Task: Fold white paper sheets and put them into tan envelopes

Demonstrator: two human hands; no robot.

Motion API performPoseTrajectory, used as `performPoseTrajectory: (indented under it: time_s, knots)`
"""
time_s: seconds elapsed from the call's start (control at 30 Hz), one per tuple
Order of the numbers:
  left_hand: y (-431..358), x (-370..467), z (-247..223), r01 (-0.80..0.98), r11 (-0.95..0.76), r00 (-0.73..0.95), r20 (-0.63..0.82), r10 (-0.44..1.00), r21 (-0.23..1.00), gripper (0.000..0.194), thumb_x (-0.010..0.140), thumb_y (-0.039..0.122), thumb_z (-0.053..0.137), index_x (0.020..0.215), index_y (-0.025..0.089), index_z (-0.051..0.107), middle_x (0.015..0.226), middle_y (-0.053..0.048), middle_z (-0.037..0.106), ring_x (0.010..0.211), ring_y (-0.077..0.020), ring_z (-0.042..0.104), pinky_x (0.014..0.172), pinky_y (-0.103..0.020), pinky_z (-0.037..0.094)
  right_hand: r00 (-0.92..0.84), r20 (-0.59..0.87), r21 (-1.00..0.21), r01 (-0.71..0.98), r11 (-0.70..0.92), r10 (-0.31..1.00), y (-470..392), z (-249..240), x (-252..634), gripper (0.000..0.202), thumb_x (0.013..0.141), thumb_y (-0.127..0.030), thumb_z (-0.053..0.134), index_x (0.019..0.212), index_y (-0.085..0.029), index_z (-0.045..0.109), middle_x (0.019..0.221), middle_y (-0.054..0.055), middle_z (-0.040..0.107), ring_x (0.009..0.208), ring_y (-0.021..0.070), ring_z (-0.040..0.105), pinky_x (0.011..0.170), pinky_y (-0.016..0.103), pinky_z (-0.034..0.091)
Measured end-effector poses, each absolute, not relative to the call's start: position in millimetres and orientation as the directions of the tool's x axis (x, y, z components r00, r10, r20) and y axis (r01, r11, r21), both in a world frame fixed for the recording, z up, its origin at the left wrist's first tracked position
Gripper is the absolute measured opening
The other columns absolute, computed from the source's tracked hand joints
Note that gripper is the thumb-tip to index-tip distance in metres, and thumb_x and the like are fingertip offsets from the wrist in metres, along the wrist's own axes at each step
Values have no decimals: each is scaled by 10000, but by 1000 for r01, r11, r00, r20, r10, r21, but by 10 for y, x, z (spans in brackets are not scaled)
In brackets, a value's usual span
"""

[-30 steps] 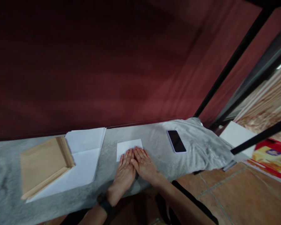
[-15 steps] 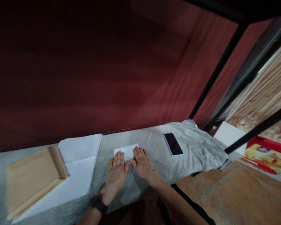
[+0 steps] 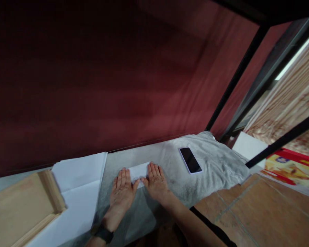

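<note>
A small folded piece of white paper (image 3: 139,173) lies flat on the grey cloth (image 3: 167,154). My left hand (image 3: 123,188) rests palm down over its left end, fingers stretched out. Over the right end lies my right hand (image 3: 156,181), also flat with fingers extended. Both thumbs point inward near the paper's lower edge, close to each other. The middle of the paper shows between the hands; its two ends are partly hidden under the fingers.
A phone (image 3: 190,160) in a pale purple case lies to the right. At the left, brown envelopes (image 3: 23,202) rest on large white sheets (image 3: 83,192). Behind rises a dark red wall (image 3: 118,103). Black metal bars (image 3: 238,77) and a red-and-yellow box (image 3: 290,168) stand at right.
My left hand has slid left, toward the paper's left end, and the gap between my hands is wider. My right hand has stayed nearly in place. The view has shifted slightly.
</note>
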State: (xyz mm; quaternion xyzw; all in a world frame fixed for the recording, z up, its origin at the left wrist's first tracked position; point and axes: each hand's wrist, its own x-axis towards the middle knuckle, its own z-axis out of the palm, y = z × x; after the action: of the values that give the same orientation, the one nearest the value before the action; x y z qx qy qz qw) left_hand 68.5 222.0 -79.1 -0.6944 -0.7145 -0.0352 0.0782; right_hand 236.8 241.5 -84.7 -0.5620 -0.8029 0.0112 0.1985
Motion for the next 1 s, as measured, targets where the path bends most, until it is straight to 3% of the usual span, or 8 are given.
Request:
performPoseTrajectory:
  time_s: [0.23, 0.43, 0.6, 0.77, 0.87, 1.0]
  knots:
    - [2262, 555, -868, 998, 2, 10, 185, 983, -65, 776, 944, 531, 296, 1470, -28, 410, 1554, -254, 376, 1460, -340, 355, 1163, -480, 311, -301, 267, -211, 909, 360, 916, 2402, -825, 2386, 687, 1026, -511, 357, 1519, -32, 358, 1583, 189, 326, 1476, 297, 332, 1209, 459, 299]
    - [2276, 514, -898, 997, -47, 60, 256, 965, -55, 822, 925, 525, 205, 1438, -77, 429, 1519, -281, 417, 1424, -371, 398, 1128, -509, 345, -287, 254, -248, 904, 349, 924, 2375, -788, 2462, 733, 1016, -579, 310, 1509, -41, 382, 1575, 180, 346, 1462, 311, 356, 1200, 472, 321]
    - [2273, 467, -755, 996, -86, 86, 230, 969, -9, 708, 947, 493, 237, 1470, 66, 450, 1452, -227, 527, 1391, -344, 448, 1098, -527, 362, -311, 194, -263, 897, 355, 930, 2356, -736, 2542, 673, 1024, -506, 347, 1521, -53, 361, 1591, 170, 312, 1479, 301, 320, 1212, 480, 299]
    - [2267, 476, -668, 998, -44, 31, 269, 963, 44, 691, 953, 452, 251, 1499, 55, 399, 1505, -236, 460, 1461, -364, 330, 1141, -574, 279, -294, 196, -305, 889, 343, 936, 2351, -672, 2566, 665, 1028, -471, 360, 1523, -28, 339, 1594, 184, 305, 1487, 309, 299, 1220, 496, 281]
    - [2231, 544, -801, 983, -182, 163, 350, 923, 22, 679, 949, 408, 225, 1492, 47, 415, 1550, -202, 416, 1496, -335, 267, 1179, -547, 245, -346, 270, -316, 850, 423, 898, 2304, -633, 2531, 645, 1031, -455, 383, 1549, -79, 303, 1612, 151, 291, 1486, 289, 307, 1221, 477, 287]
    - [2158, 592, -1066, 917, -395, 392, 303, 869, -53, 621, 924, 325, 256, 1420, 79, 537, 1505, -145, 500, 1453, -289, 373, 1171, -482, 309, -481, 349, -288, 761, 581, 804, 2186, -654, 2468, 616, 1025, -451, 426, 1566, -194, 278, 1615, 73, 330, 1464, 246, 361, 1213, 449, 313]
